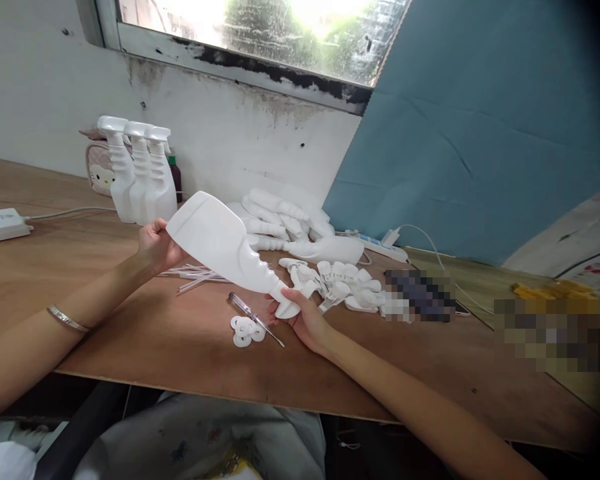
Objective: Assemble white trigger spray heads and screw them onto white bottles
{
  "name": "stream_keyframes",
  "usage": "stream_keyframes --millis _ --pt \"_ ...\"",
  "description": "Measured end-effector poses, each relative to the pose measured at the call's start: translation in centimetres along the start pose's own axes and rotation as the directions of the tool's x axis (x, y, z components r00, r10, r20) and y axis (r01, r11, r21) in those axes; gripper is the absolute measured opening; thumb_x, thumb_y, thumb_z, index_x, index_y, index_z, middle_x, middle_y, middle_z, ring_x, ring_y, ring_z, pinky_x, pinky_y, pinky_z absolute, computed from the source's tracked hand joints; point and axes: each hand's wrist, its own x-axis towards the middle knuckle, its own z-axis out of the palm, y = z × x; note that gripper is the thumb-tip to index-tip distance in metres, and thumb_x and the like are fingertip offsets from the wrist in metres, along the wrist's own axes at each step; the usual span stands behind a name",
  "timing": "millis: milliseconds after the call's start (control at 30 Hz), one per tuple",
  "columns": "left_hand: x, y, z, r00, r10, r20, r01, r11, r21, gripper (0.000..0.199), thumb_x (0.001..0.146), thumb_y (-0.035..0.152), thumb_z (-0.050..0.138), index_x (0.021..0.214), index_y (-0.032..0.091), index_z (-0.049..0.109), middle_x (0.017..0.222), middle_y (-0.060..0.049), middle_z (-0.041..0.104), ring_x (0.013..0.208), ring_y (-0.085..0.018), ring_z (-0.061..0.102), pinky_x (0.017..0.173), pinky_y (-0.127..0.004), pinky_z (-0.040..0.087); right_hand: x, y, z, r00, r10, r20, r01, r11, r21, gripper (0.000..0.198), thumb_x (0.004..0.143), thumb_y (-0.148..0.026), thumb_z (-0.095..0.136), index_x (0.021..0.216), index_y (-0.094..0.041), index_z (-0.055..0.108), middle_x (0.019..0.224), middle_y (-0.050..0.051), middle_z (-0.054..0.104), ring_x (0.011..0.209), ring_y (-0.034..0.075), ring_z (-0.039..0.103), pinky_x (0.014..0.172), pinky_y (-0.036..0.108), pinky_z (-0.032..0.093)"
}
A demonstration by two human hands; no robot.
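Note:
A white spray bottle (pixel 214 241) lies tilted in the air between my hands, its base up to the left and its spray head down to the right. My left hand (pixel 159 248) grips the base end. The fingers of my right hand (pixel 305 320) are closed round the white spray head (pixel 286 305) at the neck. Below it on the table are a clear-handled screwdriver (pixel 256 319) and several white ring washers (pixel 245 331). Thin white tubes (pixel 195 275) lie partly hidden behind the held bottle.
Three white spray bottles (pixel 141 177) with heads stand at the back left. Headless bottles (pixel 285 223) are heaped by the wall, with loose spray heads (pixel 343 283) in front. A power strip (pixel 380 247) and a dark blurred-out object (pixel 420 293) lie to the right.

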Motion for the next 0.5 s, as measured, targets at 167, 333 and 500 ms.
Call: stream_keyframes --millis 167,333,500 --pt "0.2 0.1 -0.9 0.997 0.013 0.07 -0.015 0.999 0.03 0.043 0.056 0.015 0.041 0.094 0.014 0.06 0.089 -0.005 0.068 0.111 -0.028 0.051 0.093 -0.044 0.044 0.1 0.2 -0.3 0.999 0.015 0.028 -0.016 0.999 0.035 0.031 0.067 -0.04 0.064 0.075 -0.011 0.067 0.059 0.004 0.063 0.052 0.011 0.055 0.049 0.021 0.047" --pt "0.2 0.4 -1.0 0.993 -0.02 0.119 0.006 0.993 0.115 0.063 0.051 0.008 0.04 0.111 0.016 0.054 0.099 -0.004 0.066 0.111 -0.027 0.052 0.09 -0.044 0.046 0.2 0.4 -0.6 0.999 0.02 0.041 -0.021 0.999 0.033 0.034 0.068 -0.042 0.063 0.077 -0.009 0.067 0.059 0.004 0.064 0.05 0.011 0.057 0.047 0.019 0.045" --pt "-0.2 0.4 -0.3 0.994 -0.052 0.101 0.031 0.98 0.195 0.063 0.057 0.003 0.043 0.119 0.016 0.049 0.101 -0.004 0.064 0.107 -0.021 0.054 0.08 -0.029 0.052 0.2 0.4 -0.7 0.998 0.01 0.065 -0.013 0.999 0.037 0.033 0.071 -0.041 0.061 0.079 -0.009 0.067 0.061 0.004 0.064 0.051 0.011 0.057 0.049 0.019 0.047"
